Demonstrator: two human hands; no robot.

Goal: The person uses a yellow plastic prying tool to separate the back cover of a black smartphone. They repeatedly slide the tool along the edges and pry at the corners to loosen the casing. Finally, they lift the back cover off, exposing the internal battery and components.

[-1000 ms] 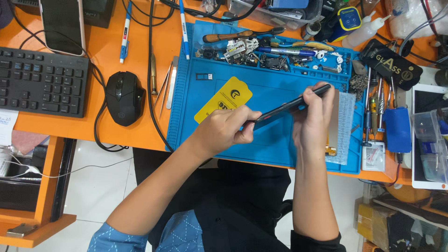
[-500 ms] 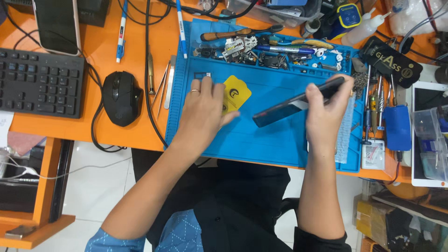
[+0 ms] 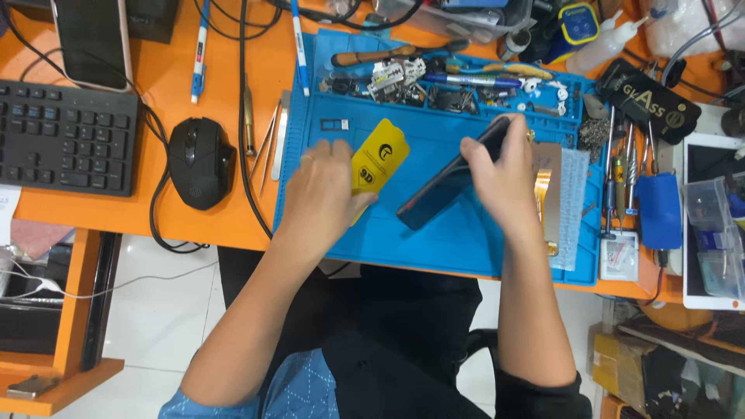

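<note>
Right hand (image 3: 508,182) closed around a dark phone (image 3: 446,186), holding it tilted up on its edge over the blue mat (image 3: 434,240). Lower end of the phone down near the mat, upper end up by the fingers. Left hand (image 3: 326,194) lying flat, fingers together, on the lower end of a yellow card packet (image 3: 379,159) just left of the phone. Not clear whether the left hand is gripping the packet or only pressing on it.

Looks like the step of getting the packet ready while keeping the phone safe in the other hand. Probably calls next for a soft pinch on the thin packet edge, and a steady hold on the phone to stop it slipping.

Phone: long, thin, dark and shiny, with no light on the glass. Packet: flat, bright yellow, rounded at the corners, with a black round mark.

Along the top of the mat, lots of small tools and tiny parts. To the left on the orange desk (image 3: 171,70), 1 black mouse (image 3: 200,161) and 1 black keyboard (image 3: 66,147).
</note>
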